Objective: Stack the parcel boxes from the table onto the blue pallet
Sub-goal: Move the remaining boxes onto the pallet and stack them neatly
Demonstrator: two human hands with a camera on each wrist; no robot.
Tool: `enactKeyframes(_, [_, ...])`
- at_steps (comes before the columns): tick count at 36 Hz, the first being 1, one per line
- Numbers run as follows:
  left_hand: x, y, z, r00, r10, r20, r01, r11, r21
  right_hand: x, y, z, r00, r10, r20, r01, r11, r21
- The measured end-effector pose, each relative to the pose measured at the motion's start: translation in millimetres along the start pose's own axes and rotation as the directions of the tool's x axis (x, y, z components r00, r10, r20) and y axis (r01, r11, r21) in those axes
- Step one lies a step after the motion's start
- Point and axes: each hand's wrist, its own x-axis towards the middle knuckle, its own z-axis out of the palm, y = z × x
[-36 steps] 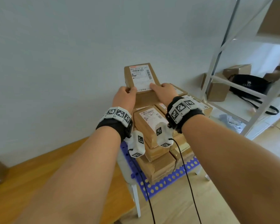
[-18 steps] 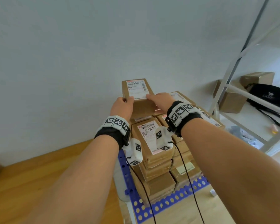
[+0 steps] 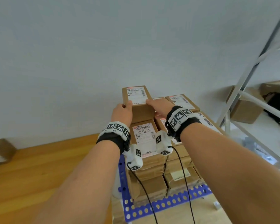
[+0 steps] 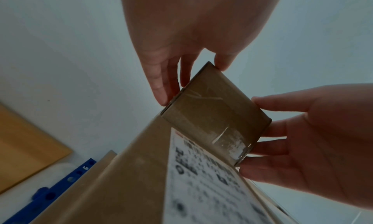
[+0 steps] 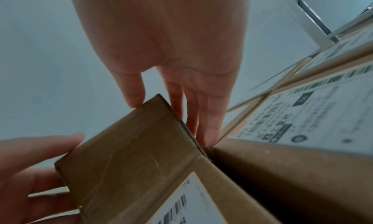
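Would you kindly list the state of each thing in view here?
Top parcel box: held at both sides, sitting on the stack.
Left hand: grips the box's left side.
Right hand: grips its right side.
Stacked boxes: piled several layers high.
Blue pallet: loaded with boxes.

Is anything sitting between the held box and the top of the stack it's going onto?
Nothing visible. Left hand and right hand grip the box by its sides, over the stack on the blue pallet. Whether it has touched down cannot be told; the right fingers reach its lower edge.
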Motion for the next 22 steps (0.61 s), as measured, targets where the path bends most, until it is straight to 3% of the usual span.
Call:
enactKeyframes(7, [-5,2,8,0.997,-0.053,0.059,0.055,0.998,-0.031,5,4,-1,0.999,-0.024,0.023,0.026,0.998,-0.065])
enactKeyframes(22, [-15,11,21,0.986,-0.114,0.125,0.147,0.944,-0.296,1,4,-7,0.994,-0.106,0.014,0.107,0.986,-0.129])
